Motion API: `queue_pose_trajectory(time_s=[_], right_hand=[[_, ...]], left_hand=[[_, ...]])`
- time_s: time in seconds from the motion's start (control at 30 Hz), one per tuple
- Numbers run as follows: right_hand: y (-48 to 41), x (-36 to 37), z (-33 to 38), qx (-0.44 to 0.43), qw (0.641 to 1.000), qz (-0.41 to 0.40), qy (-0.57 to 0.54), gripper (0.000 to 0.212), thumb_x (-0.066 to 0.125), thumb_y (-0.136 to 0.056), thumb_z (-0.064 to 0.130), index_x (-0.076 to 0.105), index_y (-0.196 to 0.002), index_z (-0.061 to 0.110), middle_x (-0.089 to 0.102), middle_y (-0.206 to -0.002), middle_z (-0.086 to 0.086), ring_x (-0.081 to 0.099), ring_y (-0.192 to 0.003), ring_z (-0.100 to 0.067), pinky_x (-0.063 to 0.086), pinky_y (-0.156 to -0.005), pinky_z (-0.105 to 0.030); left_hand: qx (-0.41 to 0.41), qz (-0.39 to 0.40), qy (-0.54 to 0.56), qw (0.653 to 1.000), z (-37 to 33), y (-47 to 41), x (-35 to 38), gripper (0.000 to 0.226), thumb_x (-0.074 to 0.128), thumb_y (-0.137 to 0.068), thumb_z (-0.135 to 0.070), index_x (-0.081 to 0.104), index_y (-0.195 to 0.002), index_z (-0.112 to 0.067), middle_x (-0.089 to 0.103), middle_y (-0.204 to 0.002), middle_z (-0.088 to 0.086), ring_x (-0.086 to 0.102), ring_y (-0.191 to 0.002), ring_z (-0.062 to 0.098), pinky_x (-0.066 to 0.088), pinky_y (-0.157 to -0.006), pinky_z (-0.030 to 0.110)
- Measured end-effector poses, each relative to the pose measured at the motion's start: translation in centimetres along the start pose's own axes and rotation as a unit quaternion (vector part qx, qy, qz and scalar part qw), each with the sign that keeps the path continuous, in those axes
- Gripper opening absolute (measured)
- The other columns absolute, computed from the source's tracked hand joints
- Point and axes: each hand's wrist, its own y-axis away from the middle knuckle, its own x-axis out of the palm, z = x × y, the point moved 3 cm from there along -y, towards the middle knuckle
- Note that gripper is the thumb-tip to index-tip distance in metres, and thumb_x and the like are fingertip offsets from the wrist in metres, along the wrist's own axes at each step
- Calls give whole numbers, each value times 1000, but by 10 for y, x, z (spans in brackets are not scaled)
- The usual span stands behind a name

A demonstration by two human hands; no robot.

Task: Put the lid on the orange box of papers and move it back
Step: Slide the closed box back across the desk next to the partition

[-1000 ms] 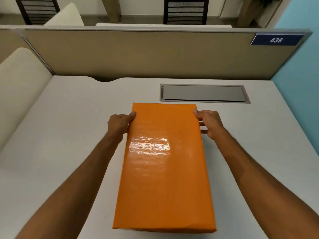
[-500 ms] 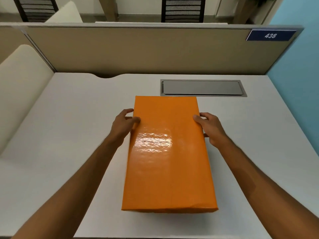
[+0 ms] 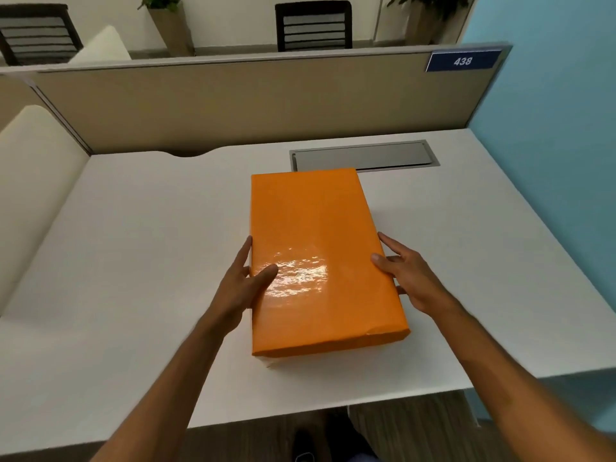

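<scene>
The orange box (image 3: pixel 316 248) lies on the white desk (image 3: pixel 133 245) with its glossy orange lid covering it; a sliver of pale base shows under the near left corner. Its far end reaches the grey cable hatch (image 3: pixel 366 156). My left hand (image 3: pixel 245 281) rests against the box's left side, thumb on the lid, fingers spread. On the right side my right hand (image 3: pixel 405 273) touches the edge with its fingers extended. Neither hand wraps around the box. The papers are hidden under the lid.
A beige partition (image 3: pixel 233 101) bounds the desk at the back, carrying a blue "438" sign (image 3: pixel 463 61). A blue wall (image 3: pixel 550 161) stands on the right and a cream cushion (image 3: pixel 30 181) on the left. The desk's near edge (image 3: pixel 300 411) lies below the box.
The box has slid away from me toward the cable hatch. Both hands have shifted from its far corners to its middle sides, and their fingers have loosened.
</scene>
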Motion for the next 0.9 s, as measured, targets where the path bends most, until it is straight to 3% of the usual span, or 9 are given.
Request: queue_pose_trajectory(time_s=[0.13, 0.23, 0.5, 0.57, 0.67, 0.73, 0.9], right_hand=[[4, 6, -1, -4, 999, -41, 17, 64, 58, -92, 45, 31, -150, 38, 59, -133, -5, 64, -101, -22, 55, -81, -45], [5, 8, -2, -8, 998, -48, 38, 63, 55, -93, 47, 30, -151, 38, 55, -138, -6, 61, -110, -29, 52, -90, -52], [9, 6, -2, -14, 1000, 7, 8, 70, 57, -87, 55, 29, -149, 41, 58, -131, 1, 65, -94, -10, 54, -56, -23], [8, 4, -4, -9, 1000, 25, 2, 70, 57, -86, 57, 28, -149, 43, 58, -129, 5, 65, -96, -10, 55, -57, -25], [3, 1, -10, 17, 998, 49, -25, 70, 60, -84, 58, 29, -146, 49, 61, -123, 14, 65, -101, -13, 57, -69, -39], [-1, -1, -11, 22, 998, 56, -34, 69, 64, -82, 58, 32, -143, 52, 62, -120, 17, 66, -102, -15, 58, -72, -43], [-15, 7, -1, 10, 997, 71, -31, 70, 67, -79, 59, 35, -142, 52, 65, -116, 19, 70, -95, -14, 59, -62, -36]], left_hand=[[13, 23, 14, 1000, -2, 3, 2, 81, 67, -83, -51, 16, -146, -56, 52, -144, -5, 66, -102, 15, 59, -60, 28], [5, 31, 15, 999, -2, 6, 3, 83, 66, -85, -50, 12, -148, -55, 50, -142, -8, 65, -96, 11, 56, -57, 27], [1, 11, 32, 999, 1, 7, 2, 81, 66, -87, -43, 15, -150, -47, 49, -147, 3, 64, -112, 31, 58, -77, 45], [4, 5, 38, 999, 4, 7, 3, 79, 66, -86, -43, 17, -149, -47, 51, -144, 4, 67, -106, 27, 60, -70, 38], [-2, 17, 29, 999, 6, 7, 5, 83, 64, -84, -50, 13, -149, -49, 49, -142, -3, 66, -99, 16, 59, -60, 26], [-2, 21, 31, 999, 8, 6, 6, 85, 61, -83, -53, 10, -150, -50, 46, -145, -3, 65, -104, 19, 60, -65, 28], [2, -3, 45, 999, 7, 3, -7, 78, 60, -88, -47, 13, -151, -48, 45, -150, 2, 64, -112, 28, 60, -79, 41]])
